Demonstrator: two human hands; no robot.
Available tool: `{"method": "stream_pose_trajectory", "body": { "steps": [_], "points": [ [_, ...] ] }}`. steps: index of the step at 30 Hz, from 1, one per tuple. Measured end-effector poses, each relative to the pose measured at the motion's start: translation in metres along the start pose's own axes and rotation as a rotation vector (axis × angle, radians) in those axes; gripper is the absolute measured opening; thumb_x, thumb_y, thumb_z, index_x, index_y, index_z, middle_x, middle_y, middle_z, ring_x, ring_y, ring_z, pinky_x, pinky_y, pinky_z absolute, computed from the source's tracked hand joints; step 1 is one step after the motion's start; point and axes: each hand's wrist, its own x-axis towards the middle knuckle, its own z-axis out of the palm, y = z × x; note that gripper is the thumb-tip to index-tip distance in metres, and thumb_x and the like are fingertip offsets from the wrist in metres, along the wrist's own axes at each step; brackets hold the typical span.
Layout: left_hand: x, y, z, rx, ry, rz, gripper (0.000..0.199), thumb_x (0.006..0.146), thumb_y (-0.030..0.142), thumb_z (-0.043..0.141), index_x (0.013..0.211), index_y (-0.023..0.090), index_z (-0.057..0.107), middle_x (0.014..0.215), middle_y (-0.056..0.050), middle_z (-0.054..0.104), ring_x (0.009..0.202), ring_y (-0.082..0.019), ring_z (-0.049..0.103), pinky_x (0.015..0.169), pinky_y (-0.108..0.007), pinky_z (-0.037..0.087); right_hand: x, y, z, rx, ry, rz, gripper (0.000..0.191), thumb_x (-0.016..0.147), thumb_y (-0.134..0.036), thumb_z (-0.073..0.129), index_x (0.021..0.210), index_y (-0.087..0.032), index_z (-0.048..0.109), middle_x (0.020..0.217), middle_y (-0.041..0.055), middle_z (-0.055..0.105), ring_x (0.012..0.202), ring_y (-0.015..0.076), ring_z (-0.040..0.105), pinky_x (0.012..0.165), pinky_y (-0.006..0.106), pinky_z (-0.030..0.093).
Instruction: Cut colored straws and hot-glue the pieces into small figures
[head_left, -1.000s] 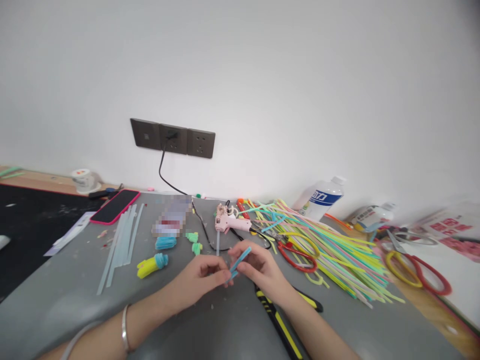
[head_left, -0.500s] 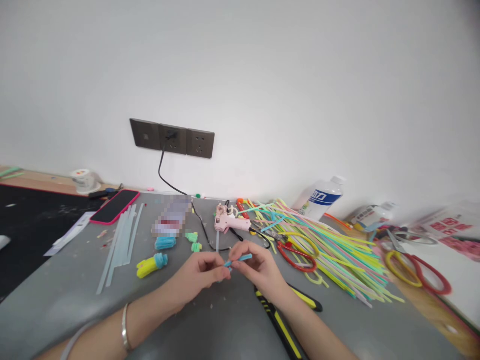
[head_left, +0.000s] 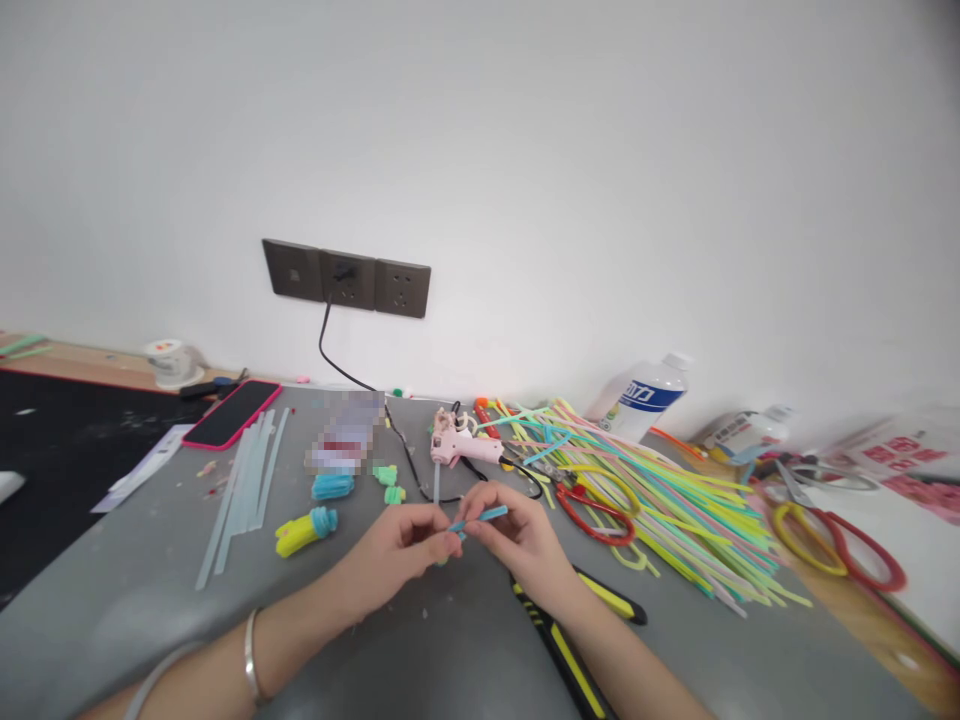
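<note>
Between my fingertips, low in the middle of the view, is a short blue pipe cleaner (head_left: 493,514). My left hand (head_left: 411,545) pinches its left end, and my right hand (head_left: 511,527) pinches it close beside; its tip sticks out past the right fingers. A bit of green shows under my left fingertips, too small to make out. Just beyond my hands lies a pink glue gun (head_left: 469,447) with a glue stick in it. To the left of my hands are a yellow piece with a blue coiled end (head_left: 306,532), a blue bundle (head_left: 332,486) and small green pieces (head_left: 390,484).
Clear glue sticks (head_left: 244,480) and a phone (head_left: 232,414) lie on the left. Many coloured pipe cleaners (head_left: 660,500), red-and-yellow scissors (head_left: 600,515) and a white bottle (head_left: 646,395) are on the right. A black-yellow cutter (head_left: 562,660) lies under my right forearm. More scissors (head_left: 840,540) are far right.
My hands hold almost the same pose on the blue pipe cleaner. The whole view has shifted very slightly.
</note>
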Motion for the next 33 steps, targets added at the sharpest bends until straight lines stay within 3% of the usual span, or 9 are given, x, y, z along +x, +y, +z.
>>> {"method": "stream_pose_trajectory", "body": {
  "steps": [10, 16, 21, 27, 33],
  "points": [
    [0.000, -0.003, 0.005, -0.106, 0.147, 0.026, 0.044, 0.082, 0.057, 0.066, 0.072, 0.015, 0.064, 0.059, 0.006, 0.042, 0.051, -0.008, 0.029, 0.050, -0.023, 0.019, -0.001, 0.002, 0.006, -0.033, 0.068, -0.117, 0.020, 0.087, -0.031, 0.070, 0.074, -0.020, 0.060, 0.083, 0.0058, 0.067, 0.074, 0.0167, 0.064, 0.065, 0.028, 0.053],
    [-0.001, 0.000, 0.004, -0.122, 0.016, -0.049, 0.050, 0.077, 0.062, 0.067, 0.067, 0.014, 0.064, 0.066, 0.002, 0.053, 0.051, -0.007, 0.032, 0.049, -0.023, 0.021, 0.001, 0.000, 0.000, 0.039, 0.004, -0.025, 0.024, 0.082, -0.036, 0.076, 0.073, -0.021, 0.059, 0.078, 0.0030, 0.066, 0.067, 0.0150, 0.063, 0.060, 0.027, 0.054],
    [0.001, 0.004, 0.002, -0.278, -0.081, -0.231, 0.045, 0.060, 0.054, 0.084, 0.062, 0.014, 0.065, 0.045, 0.008, 0.039, 0.043, -0.005, 0.026, 0.046, -0.024, 0.017, 0.001, -0.005, -0.007, 0.141, -0.159, 0.149, 0.028, 0.074, -0.037, 0.083, 0.079, -0.019, 0.062, 0.076, 0.0007, 0.067, 0.070, 0.0143, 0.064, 0.063, 0.026, 0.052],
    [0.001, -0.002, 0.000, -0.313, -0.150, -0.347, 0.034, 0.060, 0.040, 0.087, 0.063, 0.013, 0.067, 0.060, -0.002, 0.066, 0.047, -0.007, 0.049, 0.045, -0.021, 0.031, 0.001, -0.007, -0.006, 0.207, -0.233, 0.119, 0.025, 0.076, -0.031, 0.082, 0.071, -0.018, 0.061, 0.076, 0.0011, 0.066, 0.070, 0.0133, 0.063, 0.067, 0.026, 0.051],
    [-0.001, 0.003, 0.002, -0.378, -0.134, -0.345, 0.036, 0.060, 0.039, 0.087, 0.066, 0.015, 0.062, 0.057, 0.000, 0.067, 0.046, -0.007, 0.054, 0.046, -0.018, 0.039, 0.001, -0.004, -0.005, 0.148, -0.179, 0.042, 0.021, 0.079, -0.030, 0.080, 0.071, -0.018, 0.064, 0.079, 0.0013, 0.065, 0.074, 0.0133, 0.062, 0.070, 0.027, 0.049]
  ]
}}
